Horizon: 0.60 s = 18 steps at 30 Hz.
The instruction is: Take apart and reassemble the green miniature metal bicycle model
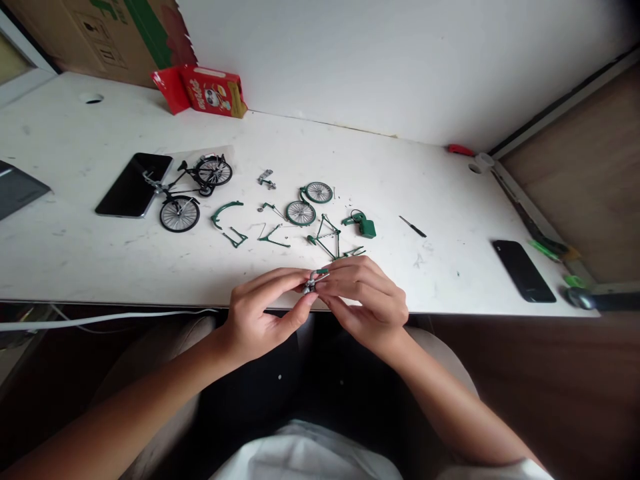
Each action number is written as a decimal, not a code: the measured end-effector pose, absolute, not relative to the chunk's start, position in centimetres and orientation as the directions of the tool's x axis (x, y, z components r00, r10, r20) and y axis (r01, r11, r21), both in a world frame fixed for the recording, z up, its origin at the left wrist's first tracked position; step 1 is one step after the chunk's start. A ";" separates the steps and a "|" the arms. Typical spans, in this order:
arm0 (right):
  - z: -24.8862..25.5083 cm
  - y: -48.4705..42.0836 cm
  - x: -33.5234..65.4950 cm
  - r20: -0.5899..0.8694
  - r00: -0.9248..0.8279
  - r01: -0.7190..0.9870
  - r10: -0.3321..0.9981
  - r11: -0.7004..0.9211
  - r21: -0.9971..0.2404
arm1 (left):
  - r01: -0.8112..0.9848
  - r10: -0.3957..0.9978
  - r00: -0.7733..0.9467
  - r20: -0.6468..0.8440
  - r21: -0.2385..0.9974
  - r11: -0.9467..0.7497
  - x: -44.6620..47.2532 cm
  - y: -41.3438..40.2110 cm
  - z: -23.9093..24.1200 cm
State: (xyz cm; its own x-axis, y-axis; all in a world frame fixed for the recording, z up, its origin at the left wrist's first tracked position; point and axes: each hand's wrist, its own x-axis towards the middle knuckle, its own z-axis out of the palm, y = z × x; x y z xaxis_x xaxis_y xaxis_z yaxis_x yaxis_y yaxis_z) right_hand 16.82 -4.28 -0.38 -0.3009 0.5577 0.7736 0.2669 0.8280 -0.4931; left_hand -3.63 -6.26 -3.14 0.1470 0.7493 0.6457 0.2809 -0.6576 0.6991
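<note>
Holding a small grey handlebar part (309, 287) over the near edge of the desk (450, 267), straight in front of the body. Pointing its green end toward about two o'clock, but covering too much of it with fingers to tell the full long axis. Pinching from nine o'clock with the left hand (265, 310) and from three o'clock with the right hand (370, 293). Narrow in both grips, with thumbs and fingertips closed on the part and nearly meeting around it.

Facing a green bike frame (327, 236), flat on the desk at about one o'clock from the grip, near, apart from the held part, and nearer to the right hand. Having at eleven a forked green piece (275, 243), nearer to the left hand. Looking straight on, at twelve, to two small wheels (301, 213) joined by green.

Farther out, having a green box (368, 229) between one and two, a thin black-handled tool (413, 227) at two, and a black model bike (205, 190) between ten and eleven, reaching partly over a dark tablet (131, 190).
</note>
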 end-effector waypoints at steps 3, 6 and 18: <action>-0.4 -4.3 16.9 0.804 -0.307 0.273 0.509 0.857 -0.438 | 0.315 0.711 0.169 0.682 0.647 -0.695 -3.6 -6.3 -2.9; -0.6 -4.5 17.0 0.811 -0.309 0.310 0.497 0.859 -0.409 | 0.305 0.683 0.195 0.704 0.619 -0.724 -3.5 -6.3 -2.7; -0.7 -4.9 16.9 0.806 -0.284 0.413 0.520 0.825 -0.387 | 0.201 0.748 0.148 0.647 0.720 -0.664 -3.5 -6.3 -2.8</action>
State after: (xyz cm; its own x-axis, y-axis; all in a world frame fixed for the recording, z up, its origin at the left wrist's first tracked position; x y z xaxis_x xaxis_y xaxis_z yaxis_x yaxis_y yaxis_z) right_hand 16.89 -4.90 -0.70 -0.2838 0.5199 0.8057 0.4130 0.8246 -0.3867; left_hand -3.51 -6.28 -2.77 0.1484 0.7475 0.6474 0.2013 -0.6638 0.7203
